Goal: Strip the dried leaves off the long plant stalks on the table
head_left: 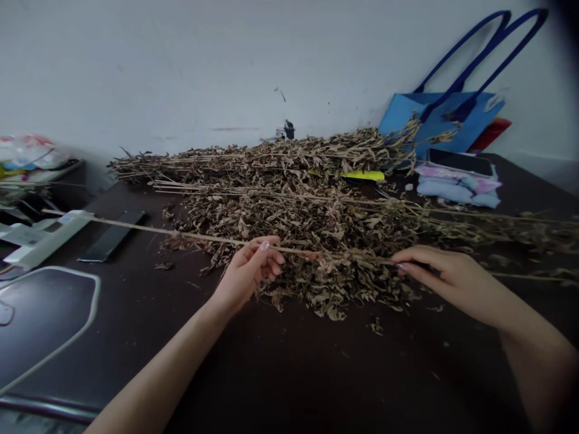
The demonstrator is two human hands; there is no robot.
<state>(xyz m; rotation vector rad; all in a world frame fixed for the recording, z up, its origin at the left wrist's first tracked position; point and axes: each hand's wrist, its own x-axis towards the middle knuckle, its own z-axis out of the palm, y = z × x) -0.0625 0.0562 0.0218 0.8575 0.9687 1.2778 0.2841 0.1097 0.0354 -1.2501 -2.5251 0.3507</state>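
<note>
In the head view, apparently working leaves off one long dried stem (136,226), bare toward the left and stretched across the front of the dried leaf heap (335,229) on the dark table (316,374). Probably needing next a steady left pinch and a light, narrow touch of the right fingertips along the stem. Pinching with the left hand (246,272), by thumb and index finger, with the other fingers loosely curled. Pinching narrowly with the right hand (452,280), apparently on the same stem. Cannot tell its course past there.
</note>
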